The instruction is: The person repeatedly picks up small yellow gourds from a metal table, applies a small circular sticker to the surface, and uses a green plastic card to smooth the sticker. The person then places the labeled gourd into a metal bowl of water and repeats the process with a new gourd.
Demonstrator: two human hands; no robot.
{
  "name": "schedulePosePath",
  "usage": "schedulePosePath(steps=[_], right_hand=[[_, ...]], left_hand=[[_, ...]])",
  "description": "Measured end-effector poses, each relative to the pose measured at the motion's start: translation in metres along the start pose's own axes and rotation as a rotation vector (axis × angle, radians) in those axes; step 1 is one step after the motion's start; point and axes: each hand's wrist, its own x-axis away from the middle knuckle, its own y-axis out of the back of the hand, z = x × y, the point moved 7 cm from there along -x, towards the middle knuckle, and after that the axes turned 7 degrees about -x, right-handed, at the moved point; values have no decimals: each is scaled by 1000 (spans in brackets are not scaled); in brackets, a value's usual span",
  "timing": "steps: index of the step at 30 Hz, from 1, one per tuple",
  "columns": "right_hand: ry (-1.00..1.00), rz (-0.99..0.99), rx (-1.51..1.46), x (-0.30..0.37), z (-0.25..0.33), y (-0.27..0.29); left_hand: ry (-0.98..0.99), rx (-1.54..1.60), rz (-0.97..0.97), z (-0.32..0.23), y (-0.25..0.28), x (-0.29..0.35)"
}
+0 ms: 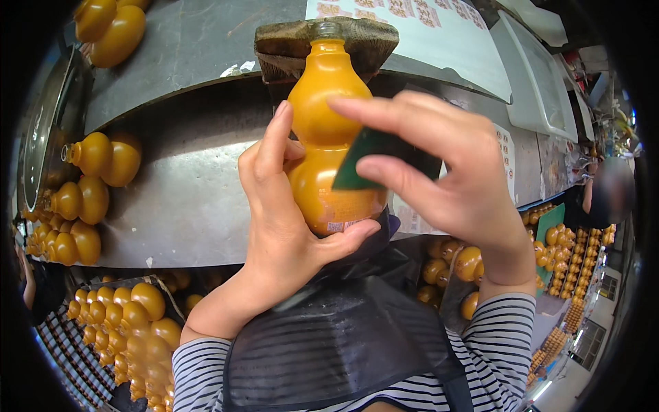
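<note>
At the block (374, 41), I have the bottle (331, 89) cradled in the left hand (278, 189), the right hand (449, 168) pinching a card (362, 170) over it; leftward, bench (185, 213) spans to other bottles (123, 159).

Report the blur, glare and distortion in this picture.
Head view: the bare right hand and dark green flat piece look soft, probably from motion; small highlights gleam on the glossy amber gourd-shaped bottle; pale sheen crosses the grey metal work surface, its edges bowed by the fisheye; the corners are black.
</note>
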Motion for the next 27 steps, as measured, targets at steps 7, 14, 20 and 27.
schedulePosePath(steps=[7, 14, 20, 27], right_hand=[[251, -161, 314, 32, 19, -7], [481, -222, 411, 89, 51, -56], [9, -197, 238, 82, 22, -43], [-229, -668, -166, 85, -13, -22]], left_hand=[[84, 301, 27, 14, 6, 4], [70, 432, 62, 15, 3, 1], [2, 337, 66, 15, 4, 3], [-33, 107, 81, 3, 5, 1]])
